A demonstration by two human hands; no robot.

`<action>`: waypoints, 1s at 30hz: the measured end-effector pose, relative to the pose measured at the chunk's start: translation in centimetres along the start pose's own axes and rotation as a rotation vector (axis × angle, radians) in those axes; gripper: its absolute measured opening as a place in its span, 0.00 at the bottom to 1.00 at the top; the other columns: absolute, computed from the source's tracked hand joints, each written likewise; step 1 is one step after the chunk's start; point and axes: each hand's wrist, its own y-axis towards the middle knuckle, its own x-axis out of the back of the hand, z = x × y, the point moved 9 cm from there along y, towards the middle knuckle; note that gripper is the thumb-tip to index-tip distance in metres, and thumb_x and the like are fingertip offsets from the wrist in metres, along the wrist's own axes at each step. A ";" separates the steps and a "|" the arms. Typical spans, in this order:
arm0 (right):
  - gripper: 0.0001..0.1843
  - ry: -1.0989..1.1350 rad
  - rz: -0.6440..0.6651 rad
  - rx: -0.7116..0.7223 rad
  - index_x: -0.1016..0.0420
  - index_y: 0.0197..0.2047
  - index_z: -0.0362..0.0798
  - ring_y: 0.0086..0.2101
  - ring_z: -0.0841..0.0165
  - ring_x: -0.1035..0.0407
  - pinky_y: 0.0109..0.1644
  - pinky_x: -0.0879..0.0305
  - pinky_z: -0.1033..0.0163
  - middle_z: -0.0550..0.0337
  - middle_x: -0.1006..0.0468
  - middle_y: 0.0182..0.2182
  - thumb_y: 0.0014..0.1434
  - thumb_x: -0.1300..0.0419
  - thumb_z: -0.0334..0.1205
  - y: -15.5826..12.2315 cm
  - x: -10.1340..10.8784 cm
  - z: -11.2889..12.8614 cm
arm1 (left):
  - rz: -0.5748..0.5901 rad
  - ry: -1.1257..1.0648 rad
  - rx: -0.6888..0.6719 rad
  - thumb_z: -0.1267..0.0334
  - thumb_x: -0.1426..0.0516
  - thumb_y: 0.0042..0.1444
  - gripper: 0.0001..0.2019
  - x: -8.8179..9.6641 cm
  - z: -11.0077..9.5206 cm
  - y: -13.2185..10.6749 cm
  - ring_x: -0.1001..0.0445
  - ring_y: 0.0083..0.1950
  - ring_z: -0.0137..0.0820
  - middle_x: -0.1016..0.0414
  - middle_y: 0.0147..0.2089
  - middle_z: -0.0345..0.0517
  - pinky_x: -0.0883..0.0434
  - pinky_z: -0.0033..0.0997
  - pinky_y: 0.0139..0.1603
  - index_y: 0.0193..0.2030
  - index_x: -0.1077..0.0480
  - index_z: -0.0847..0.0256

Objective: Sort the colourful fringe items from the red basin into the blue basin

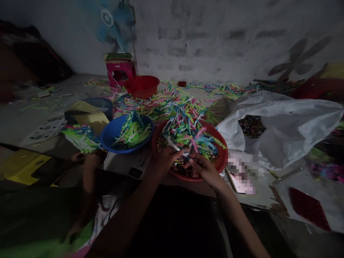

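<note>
My left hand and my right hand meet over the near side of a red basin. A pale ribbon-like strip rises from between my left thumb and fingers. At the right fingertips is a small pale and dark piece, too dim to name, close to the strip's lower end. Both hands have their fingers pinched together. Below them in the basin lie many small dark pieces with coloured bands. A heap of green, white, pink and blue strips fills the basin's far side.
A blue basin of green strips stands left, beside a co-worker's hand. A phone lies right of the red basin, near a white sack. Behind are another red basin, a pink stool and a blue fan.
</note>
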 end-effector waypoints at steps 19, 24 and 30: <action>0.14 -0.817 0.082 0.304 0.24 0.39 0.51 0.38 0.65 0.29 0.41 0.38 0.61 0.58 0.22 0.36 0.64 0.51 0.44 -0.6 -3.6 3.3 | -0.475 1.390 -0.156 0.63 0.49 0.58 0.23 14.8 -11.8 3.2 0.29 0.52 0.44 0.27 0.52 0.58 0.34 0.40 0.51 0.61 0.40 0.65; 0.12 -0.841 -0.030 0.192 0.26 0.39 0.50 0.36 0.64 0.28 0.37 0.38 0.62 0.56 0.22 0.37 0.62 0.48 0.45 -0.6 -2.8 2.6 | -0.216 1.442 -0.363 0.64 0.48 0.58 0.18 8.9 -9.7 4.1 0.32 0.56 0.35 0.29 0.54 0.53 0.38 0.33 0.58 0.54 0.33 0.63; 0.16 -1.003 -0.185 0.063 0.26 0.41 0.49 0.37 0.61 0.28 0.35 0.38 0.60 0.50 0.23 0.38 0.63 0.52 0.46 -1.2 -1.6 2.3 | 0.118 1.322 -0.613 0.58 0.43 0.54 0.18 -3.0 -6.8 5.1 0.32 0.52 0.37 0.28 0.47 0.51 0.39 0.37 0.58 0.51 0.29 0.59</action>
